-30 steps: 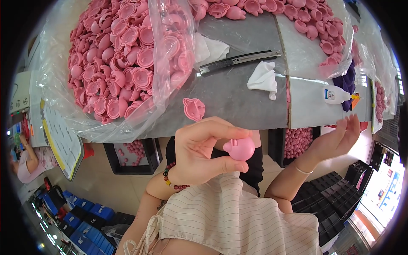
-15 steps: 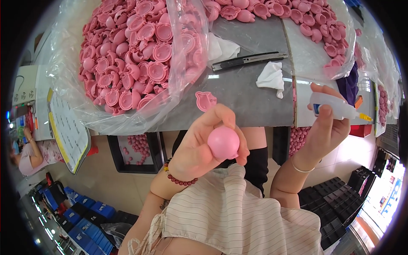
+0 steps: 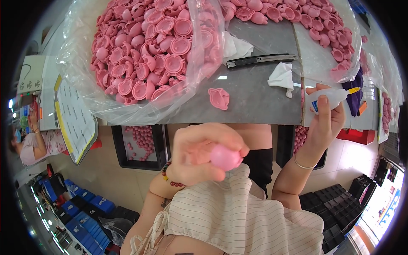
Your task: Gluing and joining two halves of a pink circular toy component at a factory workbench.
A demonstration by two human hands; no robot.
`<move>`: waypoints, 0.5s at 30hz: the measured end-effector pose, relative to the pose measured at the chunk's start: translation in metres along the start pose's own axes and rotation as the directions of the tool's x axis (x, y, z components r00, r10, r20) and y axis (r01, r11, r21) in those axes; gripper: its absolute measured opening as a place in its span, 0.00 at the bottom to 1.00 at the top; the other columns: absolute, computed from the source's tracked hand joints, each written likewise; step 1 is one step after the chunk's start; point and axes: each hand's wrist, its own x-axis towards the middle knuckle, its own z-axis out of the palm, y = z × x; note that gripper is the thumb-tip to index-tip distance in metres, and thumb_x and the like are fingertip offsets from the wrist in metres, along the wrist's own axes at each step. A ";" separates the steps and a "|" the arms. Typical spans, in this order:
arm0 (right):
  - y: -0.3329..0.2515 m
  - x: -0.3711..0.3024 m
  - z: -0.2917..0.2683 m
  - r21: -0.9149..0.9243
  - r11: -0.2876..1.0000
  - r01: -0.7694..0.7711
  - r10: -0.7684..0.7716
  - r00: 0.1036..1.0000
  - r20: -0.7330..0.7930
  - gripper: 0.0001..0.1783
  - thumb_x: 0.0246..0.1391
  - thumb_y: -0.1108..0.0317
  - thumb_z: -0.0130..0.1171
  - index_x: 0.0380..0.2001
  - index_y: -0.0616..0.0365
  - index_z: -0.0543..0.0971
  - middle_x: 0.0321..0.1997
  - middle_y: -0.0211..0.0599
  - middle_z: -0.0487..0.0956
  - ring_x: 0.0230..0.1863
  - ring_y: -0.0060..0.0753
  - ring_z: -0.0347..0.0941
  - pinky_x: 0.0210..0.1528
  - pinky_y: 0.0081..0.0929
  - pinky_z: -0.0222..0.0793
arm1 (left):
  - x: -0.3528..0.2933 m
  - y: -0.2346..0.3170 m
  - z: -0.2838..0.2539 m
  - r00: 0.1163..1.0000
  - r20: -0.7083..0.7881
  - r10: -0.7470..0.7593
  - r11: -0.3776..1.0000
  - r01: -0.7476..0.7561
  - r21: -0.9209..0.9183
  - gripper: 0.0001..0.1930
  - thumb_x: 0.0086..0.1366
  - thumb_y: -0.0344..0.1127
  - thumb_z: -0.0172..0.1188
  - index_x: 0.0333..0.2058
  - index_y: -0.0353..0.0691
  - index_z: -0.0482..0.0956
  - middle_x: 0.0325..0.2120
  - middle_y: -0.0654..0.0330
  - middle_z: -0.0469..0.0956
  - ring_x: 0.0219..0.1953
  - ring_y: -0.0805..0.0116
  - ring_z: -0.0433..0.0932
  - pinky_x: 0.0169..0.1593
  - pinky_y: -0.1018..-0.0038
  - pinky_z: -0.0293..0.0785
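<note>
My left hand [image 3: 199,148] curls its fingers and thumb round a smooth pink ball-shaped plastic part [image 3: 225,157], over my lap in front of the table edge. Some of the part is covered by my fingers and it is slightly blurred. On the right, my right hand [image 3: 325,110] grips a translucent squeeze bottle [image 3: 329,100] whose yellow needle tip [image 3: 352,90] points right and slightly up. The two hands are well apart. Beyond my left hand, a flat, pink ear-shaped-edged plastic piece [image 3: 219,98] lies alone on the grey table [image 3: 193,112].
A clear plastic bag [image 3: 170,104] heaped with pink half shells stands at the back left; more shells [image 3: 314,21] lie back right. A utility knife [image 3: 261,60] and white tissue [image 3: 281,77] lie between. Below the table are black trays [image 3: 140,165] of pink balls. Another person [image 3: 36,142] sits far left.
My left hand has moved nearer to me and turned, with its fingers further round the pink part. The bottle in my right hand has tilted, its yellow tip swinging upward. The view has shifted slightly.
</note>
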 end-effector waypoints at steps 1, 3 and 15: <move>-0.001 0.000 0.002 0.029 0.999 -0.014 0.014 0.999 -0.032 0.14 0.45 0.67 0.53 0.32 0.69 0.71 0.26 0.42 0.75 0.27 0.22 0.69 0.29 0.14 0.59 | -0.004 0.005 -0.009 0.994 0.071 0.080 0.988 -0.089 0.128 0.19 0.40 0.41 0.65 0.29 0.37 0.70 0.23 0.55 0.73 0.26 0.60 0.71 0.32 0.68 0.71; 0.000 -0.001 -0.001 0.093 0.995 -0.031 0.036 0.998 -0.056 0.14 0.45 0.68 0.53 0.31 0.70 0.70 0.25 0.43 0.75 0.26 0.20 0.67 0.31 0.13 0.60 | -0.014 0.029 -0.036 0.884 0.200 0.422 0.844 -0.464 0.268 0.16 0.41 0.39 0.66 0.23 0.33 0.72 0.23 0.52 0.73 0.25 0.59 0.74 0.31 0.65 0.72; 0.002 -0.005 -0.014 0.046 0.998 -0.039 0.041 0.998 -0.051 0.18 0.44 0.62 0.53 0.32 0.70 0.70 0.25 0.41 0.74 0.27 0.20 0.65 0.33 0.15 0.56 | -0.092 0.144 -0.168 0.694 -0.454 0.559 -0.048 0.573 0.818 0.13 0.50 0.35 0.57 0.33 0.34 0.73 0.31 0.54 0.74 0.35 0.67 0.71 0.42 0.75 0.63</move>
